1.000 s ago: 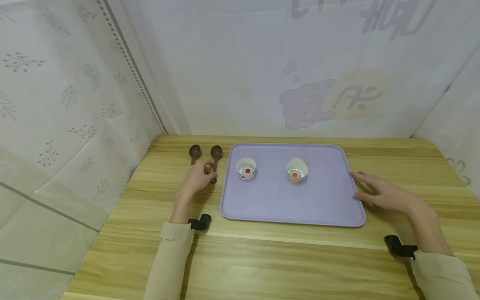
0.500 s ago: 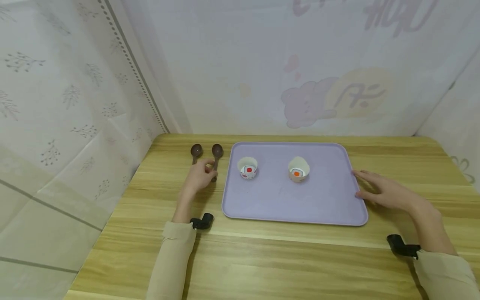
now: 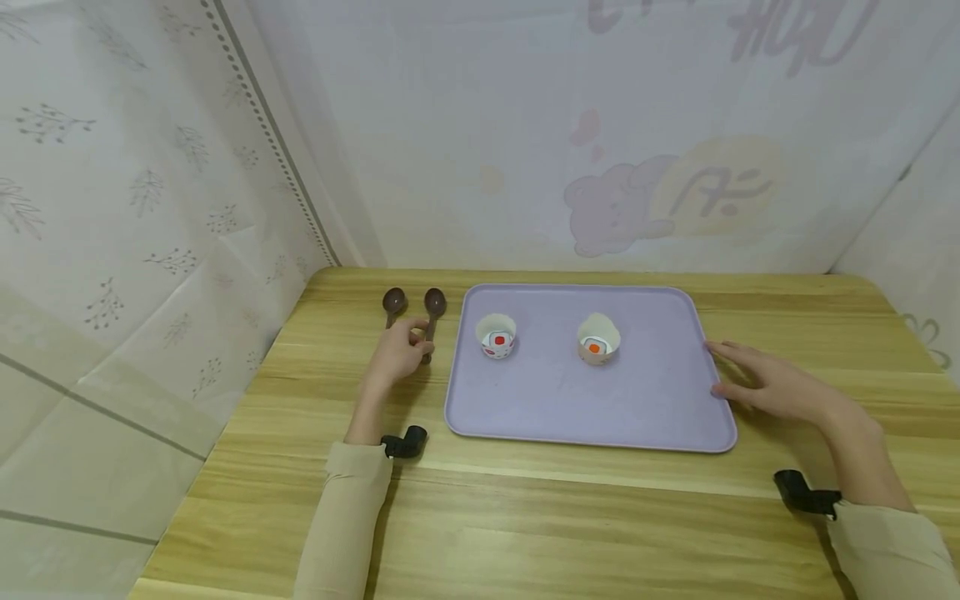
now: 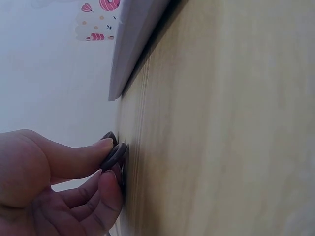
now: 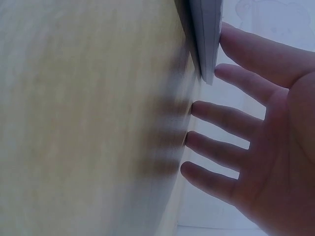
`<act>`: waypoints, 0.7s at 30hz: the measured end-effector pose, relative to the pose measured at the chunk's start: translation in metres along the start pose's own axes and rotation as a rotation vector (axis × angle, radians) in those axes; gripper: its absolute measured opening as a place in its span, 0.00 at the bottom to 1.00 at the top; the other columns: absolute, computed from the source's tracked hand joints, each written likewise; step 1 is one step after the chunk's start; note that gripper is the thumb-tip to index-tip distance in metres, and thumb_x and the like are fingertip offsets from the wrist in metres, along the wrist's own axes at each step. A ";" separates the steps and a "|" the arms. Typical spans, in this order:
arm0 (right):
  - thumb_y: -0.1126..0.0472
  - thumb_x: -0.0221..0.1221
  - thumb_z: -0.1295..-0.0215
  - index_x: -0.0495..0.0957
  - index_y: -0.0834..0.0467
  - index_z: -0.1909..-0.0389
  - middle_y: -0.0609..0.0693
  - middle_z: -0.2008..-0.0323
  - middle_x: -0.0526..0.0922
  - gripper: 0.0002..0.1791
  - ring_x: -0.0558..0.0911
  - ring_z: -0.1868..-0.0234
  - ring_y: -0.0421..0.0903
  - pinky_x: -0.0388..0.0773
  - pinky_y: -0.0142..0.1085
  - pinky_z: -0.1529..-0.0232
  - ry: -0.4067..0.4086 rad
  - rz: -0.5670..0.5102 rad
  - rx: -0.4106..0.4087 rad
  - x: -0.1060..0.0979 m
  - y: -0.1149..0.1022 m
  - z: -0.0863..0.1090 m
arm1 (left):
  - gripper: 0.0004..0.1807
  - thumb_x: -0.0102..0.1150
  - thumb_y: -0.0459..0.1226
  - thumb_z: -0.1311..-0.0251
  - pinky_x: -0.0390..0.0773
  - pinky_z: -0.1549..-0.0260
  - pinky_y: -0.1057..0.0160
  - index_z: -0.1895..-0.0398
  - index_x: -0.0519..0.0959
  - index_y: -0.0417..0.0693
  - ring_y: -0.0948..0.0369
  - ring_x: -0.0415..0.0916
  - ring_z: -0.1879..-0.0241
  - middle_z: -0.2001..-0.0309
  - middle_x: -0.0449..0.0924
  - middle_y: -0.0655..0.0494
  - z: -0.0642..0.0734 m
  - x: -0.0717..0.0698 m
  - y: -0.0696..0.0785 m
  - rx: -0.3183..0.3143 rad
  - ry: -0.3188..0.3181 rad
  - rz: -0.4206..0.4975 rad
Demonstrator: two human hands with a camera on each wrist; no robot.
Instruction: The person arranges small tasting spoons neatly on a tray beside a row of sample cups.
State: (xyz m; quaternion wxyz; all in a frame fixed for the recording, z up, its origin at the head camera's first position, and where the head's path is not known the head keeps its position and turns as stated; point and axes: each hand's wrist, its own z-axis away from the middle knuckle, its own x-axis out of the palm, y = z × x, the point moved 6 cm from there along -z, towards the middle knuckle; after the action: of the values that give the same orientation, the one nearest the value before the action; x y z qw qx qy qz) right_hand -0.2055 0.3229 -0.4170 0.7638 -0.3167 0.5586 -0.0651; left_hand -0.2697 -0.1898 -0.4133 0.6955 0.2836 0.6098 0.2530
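Note:
My left hand (image 3: 393, 354) pinches the handle of the right one of two brown spoons (image 3: 434, 302). In the left wrist view the thumb and index finger meet on its dark handle end (image 4: 114, 157), close to the wooden surface. The other brown spoon (image 3: 394, 300) lies just to the left, its handle partly hidden by the hand. At the right rim of a lilac tray (image 3: 525, 400) my right hand (image 3: 783, 385) touches the edge, fingers extended and spread. The right wrist view shows its thumb and forefinger against the tray's side (image 5: 206, 39).
On the tray stand two small paper cups, one with a red-centred piece inside (image 3: 496, 337) and one with an orange-centred piece (image 3: 597, 340). The wooden table (image 3: 570, 525) reaches a patterned curtain (image 3: 465, 150) behind and at both sides.
The head view has shifted slightly. Both hands keep their places: the left on the spoon handle, the right at the tray's edge.

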 end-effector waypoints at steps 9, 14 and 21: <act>0.50 0.61 0.28 0.53 0.64 0.22 0.75 0.27 0.52 0.42 0.52 0.29 0.77 0.54 0.73 0.37 0.000 -0.024 0.001 0.000 0.002 0.000 | 0.23 0.58 0.29 0.32 0.69 0.77 0.65 0.35 0.72 0.32 0.58 0.69 0.75 0.66 0.79 0.43 0.001 -0.001 -0.001 -0.016 0.001 0.069; 0.49 0.61 0.28 0.53 0.63 0.22 0.74 0.26 0.53 0.43 0.52 0.29 0.77 0.54 0.73 0.37 0.001 -0.023 0.009 0.000 0.002 0.000 | 0.23 0.57 0.28 0.31 0.72 0.74 0.64 0.35 0.71 0.32 0.54 0.75 0.70 0.61 0.81 0.39 0.001 -0.002 0.000 -0.011 0.004 0.081; 0.48 0.61 0.28 0.53 0.63 0.22 0.74 0.26 0.53 0.43 0.52 0.29 0.77 0.53 0.74 0.38 0.005 -0.020 0.015 0.000 0.002 0.001 | 0.21 0.56 0.28 0.30 0.79 0.70 0.64 0.35 0.71 0.33 0.50 0.80 0.64 0.59 0.78 0.39 0.002 -0.005 0.003 -0.005 0.022 0.125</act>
State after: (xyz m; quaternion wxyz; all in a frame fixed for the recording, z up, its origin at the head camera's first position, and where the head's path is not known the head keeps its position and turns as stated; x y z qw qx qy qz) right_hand -0.2052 0.3253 -0.4178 0.7642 -0.3163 0.5566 -0.0779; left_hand -0.2680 -0.1917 -0.4078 0.6723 0.3165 0.5979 0.3005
